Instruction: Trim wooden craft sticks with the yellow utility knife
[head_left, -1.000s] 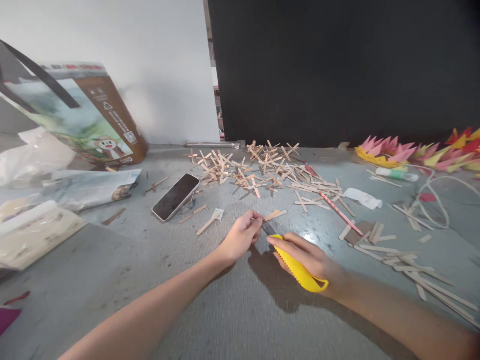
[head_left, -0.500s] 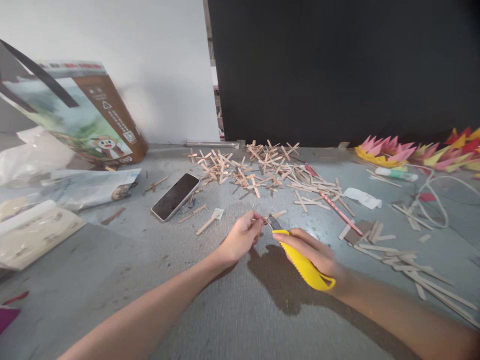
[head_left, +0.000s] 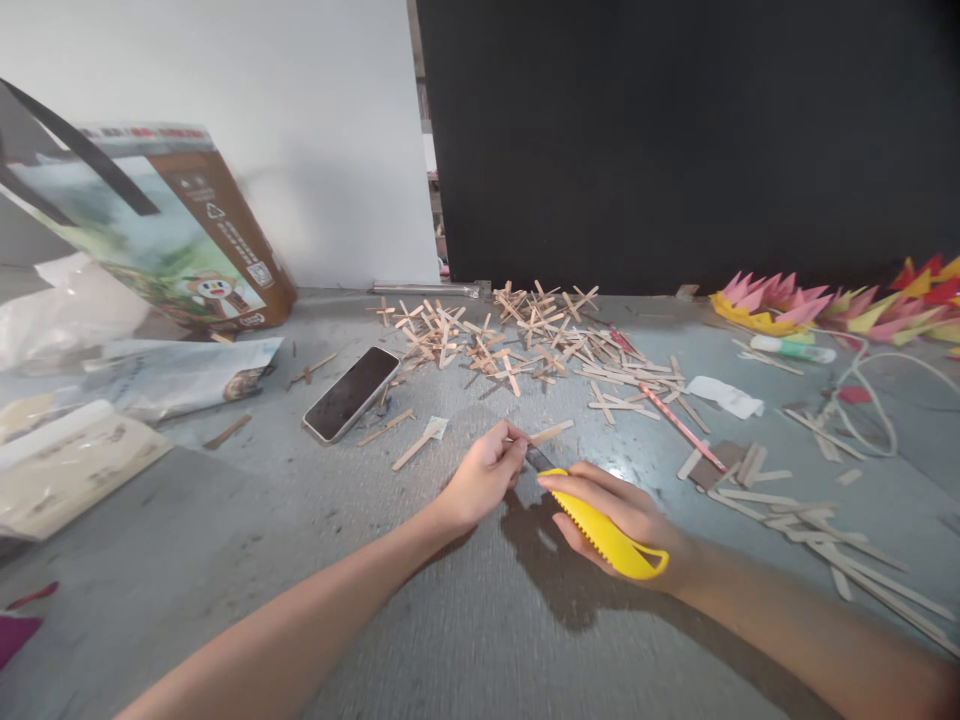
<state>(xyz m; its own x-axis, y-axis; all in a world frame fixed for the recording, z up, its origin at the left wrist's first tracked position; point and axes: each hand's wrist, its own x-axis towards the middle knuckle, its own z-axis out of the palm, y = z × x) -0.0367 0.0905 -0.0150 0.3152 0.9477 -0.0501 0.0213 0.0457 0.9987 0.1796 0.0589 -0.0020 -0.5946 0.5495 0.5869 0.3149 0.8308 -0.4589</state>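
My left hand (head_left: 484, 478) pinches one end of a thin wooden stick (head_left: 546, 433) against the grey floor. My right hand (head_left: 626, 512) is wrapped round a yellow utility knife (head_left: 604, 530), whose dark blade (head_left: 538, 459) rests against the stick just right of my left fingertips. The two hands nearly touch. A heap of crossed wooden sticks (head_left: 517, 340) lies beyond them.
A phone (head_left: 352, 393) lies face up at left centre, with loose sticks near it. A tilted printed carton (head_left: 161, 235) and plastic bags (head_left: 82, 400) fill the left. Long sticks (head_left: 840, 545), a white cable (head_left: 874, 400) and pink-yellow paper flowers (head_left: 825, 305) sit at right.
The right hand with the knife slid up and right along the stick, then came back down toward me. The left hand stayed pinched on the stick.
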